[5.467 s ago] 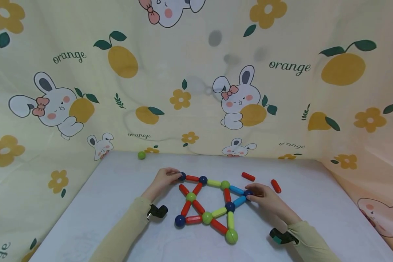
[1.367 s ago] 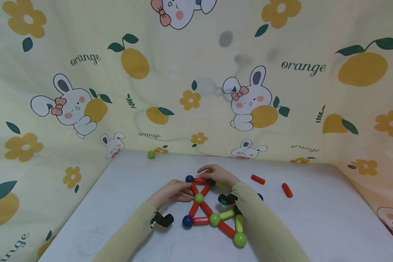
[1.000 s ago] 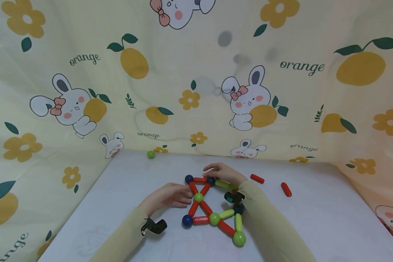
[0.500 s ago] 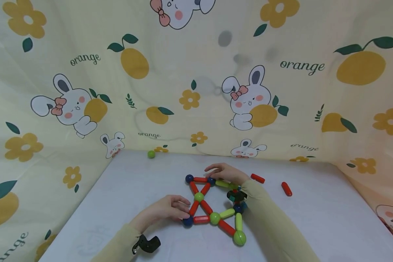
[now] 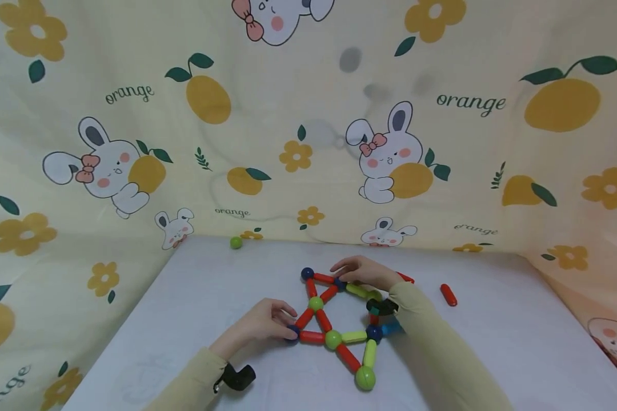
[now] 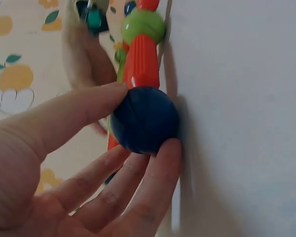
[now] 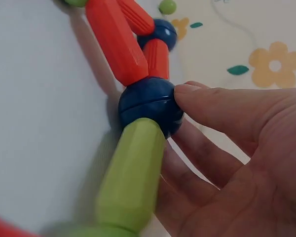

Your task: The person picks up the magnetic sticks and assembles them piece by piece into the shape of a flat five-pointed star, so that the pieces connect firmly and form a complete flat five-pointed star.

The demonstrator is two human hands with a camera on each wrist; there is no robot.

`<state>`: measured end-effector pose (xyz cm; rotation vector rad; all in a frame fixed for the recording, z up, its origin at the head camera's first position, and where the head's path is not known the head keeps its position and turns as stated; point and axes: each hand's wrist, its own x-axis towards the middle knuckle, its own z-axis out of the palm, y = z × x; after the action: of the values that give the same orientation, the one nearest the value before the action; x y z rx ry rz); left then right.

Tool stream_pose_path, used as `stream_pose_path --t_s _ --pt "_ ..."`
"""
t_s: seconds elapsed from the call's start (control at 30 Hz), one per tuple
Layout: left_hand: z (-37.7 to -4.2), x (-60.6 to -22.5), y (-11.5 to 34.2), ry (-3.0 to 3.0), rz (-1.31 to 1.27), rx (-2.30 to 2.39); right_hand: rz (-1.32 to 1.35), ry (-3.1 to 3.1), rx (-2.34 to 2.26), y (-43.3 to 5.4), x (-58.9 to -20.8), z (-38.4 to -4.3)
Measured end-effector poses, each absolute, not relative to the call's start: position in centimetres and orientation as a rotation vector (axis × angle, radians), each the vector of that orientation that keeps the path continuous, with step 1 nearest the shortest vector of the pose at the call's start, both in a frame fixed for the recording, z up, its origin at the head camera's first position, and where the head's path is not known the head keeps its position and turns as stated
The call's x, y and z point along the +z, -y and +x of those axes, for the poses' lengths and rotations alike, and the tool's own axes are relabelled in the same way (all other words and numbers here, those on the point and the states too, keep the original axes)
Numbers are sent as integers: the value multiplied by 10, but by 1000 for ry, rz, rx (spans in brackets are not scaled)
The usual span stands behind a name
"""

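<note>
A flat frame of coloured magnetic rods (image 5: 312,337) and balls lies on the white table. My left hand (image 5: 259,326) pinches the dark blue ball (image 6: 145,121) at its near left corner, thumb on one side and fingertips on the other. At the far side, my right hand (image 5: 367,272) holds another blue ball (image 7: 150,104) between thumb and fingers; red rods and a yellow-green rod (image 7: 133,173) meet there. A third blue ball (image 5: 307,274) forms the far left corner. Red rods radiate from a green ball (image 5: 316,303). My right sleeve hides part of the frame's right side, including most of the blue rods (image 5: 392,327).
Two loose red rods lie to the right: one (image 5: 448,294) in full view, the other (image 5: 405,277) partly behind my right hand. A loose green ball (image 5: 236,242) sits at the table's back edge, before a printed cloth backdrop (image 5: 267,114).
My left hand went from the far left ball to the near left one, my right from the right-hand ball to the far one. A loose red rod end joined the far left ball; lately the frame turned slightly clockwise.
</note>
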<state>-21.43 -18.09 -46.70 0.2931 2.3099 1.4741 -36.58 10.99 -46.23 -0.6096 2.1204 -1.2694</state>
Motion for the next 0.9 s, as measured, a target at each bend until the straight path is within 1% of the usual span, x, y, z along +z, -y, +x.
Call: stream_pose_path --t_s 0.3,0.57,0.77,0.9 --pt "-254 -469 197 -2421 203 1482 -600 -2193 -1239 -142 -453 -347" --pt "-289 -470 199 -2472 87 1475 -534 -2160 -1323 -152 -458 -331" --pt "-298 -469 198 -2492 65 1477 -653 -2233 -1303 -168 -460 -322" --pt "-300 -470 197 -2481 50 1489 -650 -2345 -1290 -191 -451 -322"
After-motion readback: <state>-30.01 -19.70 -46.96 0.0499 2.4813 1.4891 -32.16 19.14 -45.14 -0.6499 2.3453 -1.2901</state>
